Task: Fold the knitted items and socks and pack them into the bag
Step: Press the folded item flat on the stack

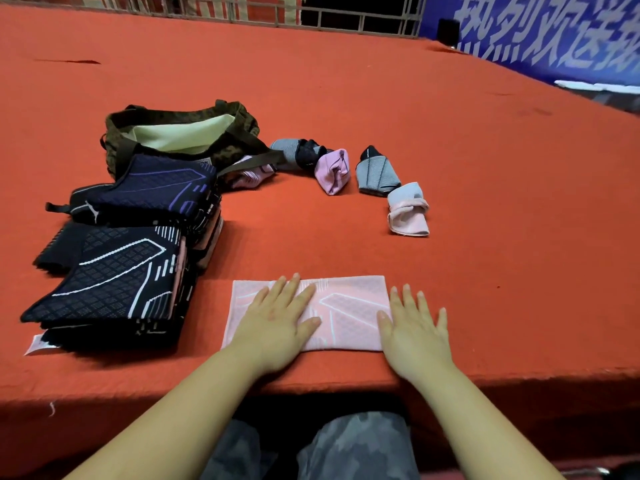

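Observation:
A pink knitted item [346, 311] lies folded flat near the table's front edge. My left hand [280, 320] presses on its left half with straight fingers. My right hand [414, 329] lies flat across its right edge, partly on the cloth. To the left stand two stacks of dark knitted items [114, 282] with white and purple line patterns. Behind them sits an open olive bag [180, 133] with a pale lining. Folded socks lie to the right of the bag: a grey and black one [298, 152], a lilac one [332, 171], a grey one [377, 173] and a pale pink one [408, 211].
The table is covered with red cloth [485, 168]. Another pink sock [251, 173] lies partly under the bag's strap. A paper label [36, 344] sticks out from under the nearer stack. A blue banner [554, 32] hangs at the back right.

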`<state>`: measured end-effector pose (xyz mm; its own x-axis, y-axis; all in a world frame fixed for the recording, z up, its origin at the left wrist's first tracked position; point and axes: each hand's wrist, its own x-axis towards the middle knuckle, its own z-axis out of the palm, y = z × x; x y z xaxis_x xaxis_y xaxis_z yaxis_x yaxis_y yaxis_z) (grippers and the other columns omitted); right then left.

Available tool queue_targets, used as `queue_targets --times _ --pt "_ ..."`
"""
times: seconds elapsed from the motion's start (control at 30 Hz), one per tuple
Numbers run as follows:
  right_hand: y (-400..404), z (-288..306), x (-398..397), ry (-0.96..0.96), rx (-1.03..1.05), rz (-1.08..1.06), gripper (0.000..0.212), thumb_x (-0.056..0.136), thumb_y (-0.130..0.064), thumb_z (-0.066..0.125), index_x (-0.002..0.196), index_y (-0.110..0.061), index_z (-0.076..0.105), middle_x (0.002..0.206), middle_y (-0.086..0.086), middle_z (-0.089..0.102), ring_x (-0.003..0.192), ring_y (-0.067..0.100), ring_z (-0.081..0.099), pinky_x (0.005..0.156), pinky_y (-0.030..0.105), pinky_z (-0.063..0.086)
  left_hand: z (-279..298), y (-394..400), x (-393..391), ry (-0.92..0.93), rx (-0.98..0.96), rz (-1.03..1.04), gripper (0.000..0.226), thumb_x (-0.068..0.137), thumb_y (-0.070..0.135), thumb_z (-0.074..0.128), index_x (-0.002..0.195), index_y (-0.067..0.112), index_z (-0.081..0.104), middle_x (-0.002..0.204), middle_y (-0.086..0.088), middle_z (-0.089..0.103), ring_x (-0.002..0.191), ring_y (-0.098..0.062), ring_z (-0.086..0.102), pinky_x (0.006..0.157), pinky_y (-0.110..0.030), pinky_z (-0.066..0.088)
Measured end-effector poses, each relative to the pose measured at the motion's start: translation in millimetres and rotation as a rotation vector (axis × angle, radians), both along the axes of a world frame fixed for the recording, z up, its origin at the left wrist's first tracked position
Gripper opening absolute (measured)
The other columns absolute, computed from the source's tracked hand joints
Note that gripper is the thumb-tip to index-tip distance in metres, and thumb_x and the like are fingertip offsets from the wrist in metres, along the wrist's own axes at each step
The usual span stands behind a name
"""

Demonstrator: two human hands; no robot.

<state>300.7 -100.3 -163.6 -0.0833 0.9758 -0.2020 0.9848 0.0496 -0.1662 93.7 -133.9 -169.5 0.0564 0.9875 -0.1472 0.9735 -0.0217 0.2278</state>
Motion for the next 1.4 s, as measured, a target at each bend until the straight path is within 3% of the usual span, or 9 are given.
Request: queue_targets --times 0.1,0.17,0.3,0.47,0.57,0.67,0.97,1.23,1.4 --pt "0.2 4.1 3.6 0.061 0.047 -0.068 0.057 0.101 -0.039 0.023 0.151 -0.017 0.008 0.16 0.003 -0.002 0.147 0.019 -0.005 0.117 0.046 -0.003 0.3 -11.0 -10.2 -0.023 0.125 0.135 0.092 0.07 0.058 0.004 0.146 0.015 0.034 0.155 -0.016 0.023 0.142 -0.033 0.024 0.115 -0.044 0.02" --pt "-5.0 5.4 1.9 0.118 0.12 -0.106 0.059 0.098 -0.042 0.033 0.15 -0.016 0.019 0.159 0.004 0.01 0.146 0.019 0.004 0.117 0.042 0.002 3.1 -22.1 -18.8 -0.049 0.289 0.29 0.065 0.078 0.042 0.035 0.128 0.005 0.056 0.134 -0.024 0.05 0.119 -0.042 0.052 0.097 -0.051 0.043" --pt "-17.2 10.7 -4.1 0.137 0.172 -0.219 0.05 0.084 -0.054 0.056 0.124 -0.025 0.055 0.13 0.005 0.046 0.125 0.026 0.036 0.103 0.036 0.026 17.8 -41.1 -26.4 -0.159 0.137 0.574 0.066 0.086 0.032 0.061 0.141 0.012 0.033 0.134 -0.015 0.042 0.119 -0.036 0.047 0.097 -0.042 0.039" --pt "-12.7 26.3 -10.9 0.092 0.017 -0.177 0.033 0.087 -0.046 0.055 0.103 -0.017 0.058 0.112 0.007 0.058 0.109 0.029 0.053 0.087 0.034 0.038 27.1 -37.3 -37.7 -0.339 -0.02 0.675 0.066 0.081 0.033 0.069 0.134 0.012 0.035 0.132 -0.012 0.053 0.118 -0.03 0.053 0.094 -0.037 0.043" --pt "-10.8 32.5 -9.4 0.487 0.037 -0.192 0.019 0.091 -0.028 0.057 0.091 -0.014 0.046 0.09 0.009 0.062 0.078 0.017 0.066 0.061 0.025 0.038 31.4 -36.6 -38.2 -0.424 0.044 0.671 0.059 0.081 0.031 0.07 0.129 0.012 0.042 0.127 -0.01 0.057 0.116 -0.028 0.054 0.093 -0.034 0.042" --pt "-13.2 31.4 -3.3 0.716 0.062 -0.253 0.02 0.089 -0.017 0.062 0.09 -0.012 0.043 0.061 0.005 0.06 0.034 -0.001 0.05 0.044 0.02 0.035 30.8 -40.3 -36.6 -0.489 0.136 0.667 0.052 0.085 0.029 0.067 0.127 0.012 0.042 0.12 -0.012 0.06 0.114 -0.031 0.054 0.089 -0.032 0.039" --pt "-26.5 14.4 21.6 0.799 0.13 -0.333 0.033 0.069 -0.016 0.083 0.062 -0.011 0.051 0.046 0.004 0.053 0.047 0.02 0.046 0.051 0.028 0.033 14.4 -54.9 -36.8 -0.441 0.264 0.603 0.027 0.086 0.025 0.065 0.088 0.013 0.041 0.08 -0.004 0.055 0.078 -0.027 0.049 0.068 -0.033 0.034" --pt "-23.3 25.1 35.3 0.78 -0.04 -0.264 0.006 0.079 0.0 0.071 0.084 -0.004 0.07 0.056 -0.004 0.059 0.035 -0.004 0.045 0.042 0.007 0.035 15.7 -51.9 -41.9 -0.466 0.202 0.623 0.021 0.084 0.024 0.068 0.076 0.017 0.05 0.076 0.0 0.055 0.082 -0.024 0.052 0.069 -0.029 0.033" --pt "-26.2 30.8 30.6 0.568 0.043 -0.254 0.023 0.072 -0.013 0.079 0.089 -0.011 0.063 0.064 0.0 0.063 0.06 0.015 0.06 0.054 0.022 0.037 20.5 -52.6 -42.1 -0.463 0.144 0.626 0.011 0.086 0.024 0.064 0.084 0.018 0.055 0.089 -0.005 0.063 0.09 -0.025 0.056 0.073 -0.028 0.035"
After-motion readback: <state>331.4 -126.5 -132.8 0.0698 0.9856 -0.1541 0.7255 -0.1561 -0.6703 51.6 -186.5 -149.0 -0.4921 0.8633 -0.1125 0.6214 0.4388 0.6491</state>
